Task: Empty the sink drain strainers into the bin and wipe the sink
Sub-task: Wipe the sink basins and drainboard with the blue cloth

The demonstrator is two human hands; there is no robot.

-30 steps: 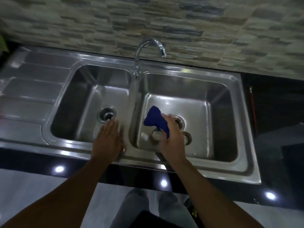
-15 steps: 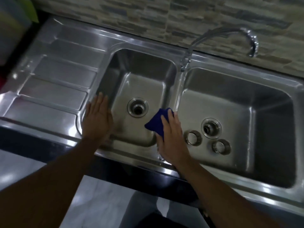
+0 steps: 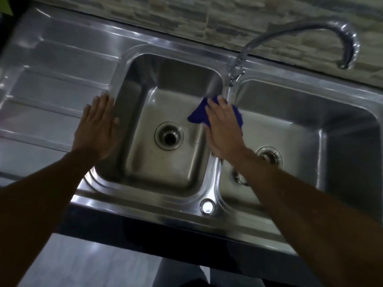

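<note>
A steel double sink (image 3: 145,195) fills the view. My right hand (image 3: 224,129) presses a blue cloth (image 3: 196,114) flat against the divider between the two basins, fingers pointing to the back. My left hand (image 3: 97,125) lies flat, fingers spread, on the left rim of the left basin and holds nothing. The left basin's drain (image 3: 169,135) shows an open dark hole. In the right basin, the drain (image 3: 269,155) and a loose strainer (image 3: 240,178) are partly hidden by my right forearm.
A curved chrome tap (image 3: 310,32) arches from the back of the divider over to the right. A ribbed drainboard (image 3: 51,90) lies left of the basins. A stone-tile wall (image 3: 207,13) runs along the back. The counter's dark front edge (image 3: 165,243) is below.
My right hand has carried the cloth from the right basin to the divider and further back along it. My left hand moved to the left basin's left rim. The camera came closer.
</note>
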